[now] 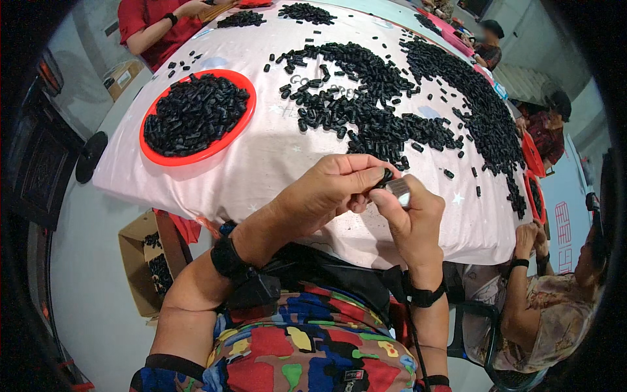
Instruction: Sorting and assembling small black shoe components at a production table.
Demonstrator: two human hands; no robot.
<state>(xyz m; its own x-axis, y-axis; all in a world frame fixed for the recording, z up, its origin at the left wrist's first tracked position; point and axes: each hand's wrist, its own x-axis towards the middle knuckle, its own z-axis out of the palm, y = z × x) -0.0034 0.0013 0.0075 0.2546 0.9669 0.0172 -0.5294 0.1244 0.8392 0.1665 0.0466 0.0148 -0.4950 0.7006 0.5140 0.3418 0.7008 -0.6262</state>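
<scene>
Just above the near edge of the cloth-covered table, my two hands meet. My left hand (pixel 343 186) is closed, pinching a small black cylindrical piece (pixel 386 177) between thumb and fingers. Closed around a short, flat, silvery metal piece (pixel 399 190) is my right hand (pixel 415 219), its thumb toward the black piece. The metal piece lies against or very near the black one; my fingers hide its lower part and the exact contact. Beyond my hands spreads a loose heap of similar black pieces (pixel 372 124).
A round red tray (pixel 149 153) heaped with black pieces stands on the left of the pale pink cloth (pixel 261 163). Another long heap (pixel 486 127) runs along the right. An open cardboard box (pixel 134 251) sits below the table's left. Several people work around the table, one close at right.
</scene>
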